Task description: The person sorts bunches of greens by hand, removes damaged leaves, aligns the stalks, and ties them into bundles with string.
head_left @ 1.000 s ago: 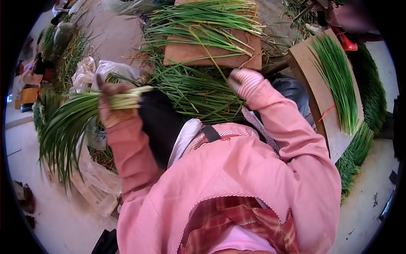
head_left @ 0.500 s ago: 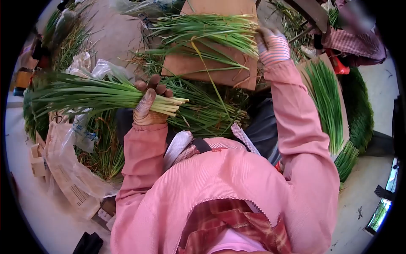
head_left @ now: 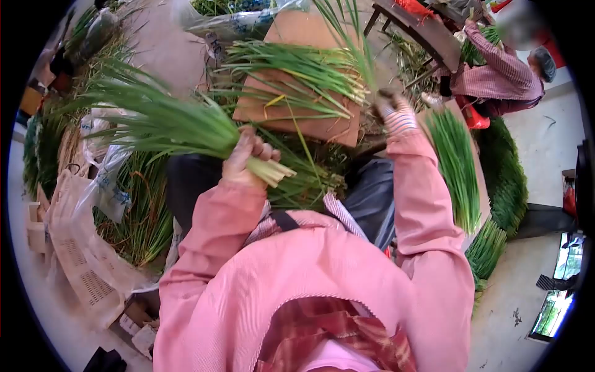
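A thick bunch of garlic chives (head_left: 180, 124) is gripped near its pale cut ends by my left hand (head_left: 248, 155), its leaves fanning out to the left. My right hand (head_left: 395, 113), in a striped cuff, is closed around the base of a few chives (head_left: 354, 40), whose leaves point up and away. The right fingertips are partly blurred. Between my hands, a loose layer of chives (head_left: 291, 62) lies across a brown board (head_left: 300, 28), stems to the right. More chives (head_left: 304, 180) lie lower down, in front of my lap.
A neat row of chives (head_left: 455, 170) rests on another board at right, beside a dark green heap (head_left: 503, 173). At left are a plastic crate (head_left: 87, 266) and bagged chives (head_left: 139, 211). A co-worker (head_left: 496, 77) sits beyond a wooden bench (head_left: 421, 31).
My right hand has drawn a few chives up from the layer on the board. My left hand has moved right with its bunch, which now tilts more. The view has shifted slightly.
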Demonstrator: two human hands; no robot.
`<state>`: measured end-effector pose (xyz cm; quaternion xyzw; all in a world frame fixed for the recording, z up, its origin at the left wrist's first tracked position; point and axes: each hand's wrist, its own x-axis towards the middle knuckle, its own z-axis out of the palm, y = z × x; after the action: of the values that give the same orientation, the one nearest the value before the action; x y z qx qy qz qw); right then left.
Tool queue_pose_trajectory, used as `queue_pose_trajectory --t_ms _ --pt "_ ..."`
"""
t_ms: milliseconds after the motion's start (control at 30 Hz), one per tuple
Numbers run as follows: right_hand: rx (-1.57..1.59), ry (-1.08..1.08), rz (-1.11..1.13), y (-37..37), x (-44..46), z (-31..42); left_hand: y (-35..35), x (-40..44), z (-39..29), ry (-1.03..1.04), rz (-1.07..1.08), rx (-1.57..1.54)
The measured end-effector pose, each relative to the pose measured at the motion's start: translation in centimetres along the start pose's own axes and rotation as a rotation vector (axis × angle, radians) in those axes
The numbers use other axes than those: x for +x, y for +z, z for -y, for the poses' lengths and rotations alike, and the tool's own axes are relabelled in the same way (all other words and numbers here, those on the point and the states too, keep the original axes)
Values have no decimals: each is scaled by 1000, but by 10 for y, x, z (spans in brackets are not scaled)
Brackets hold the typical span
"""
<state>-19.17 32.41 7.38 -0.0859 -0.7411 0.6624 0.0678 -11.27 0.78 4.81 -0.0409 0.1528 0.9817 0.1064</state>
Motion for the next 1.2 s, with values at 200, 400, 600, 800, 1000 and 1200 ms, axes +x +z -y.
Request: queue_pose_trajectory --t_ms 200,400,600,800,1000,1200 --pt "330 619 336 49 -95 -44 -3 -16 31 -205 -569 344" --pt "308 454 660 73 -134 -44 -12 -3 39 -342 -521 663" --pt "237 456 915 82 -126 -43 -20 7 34 -345 -340 693" --pt "330 410 452 113 -115 -43 -21 9 41 -147 -383 776" --pt "194 289 421 141 -94 -63 -24 18 17 180 -453 718" --pt "-979 6 749 123 -104 -81 -10 29 -54 117 -388 509"
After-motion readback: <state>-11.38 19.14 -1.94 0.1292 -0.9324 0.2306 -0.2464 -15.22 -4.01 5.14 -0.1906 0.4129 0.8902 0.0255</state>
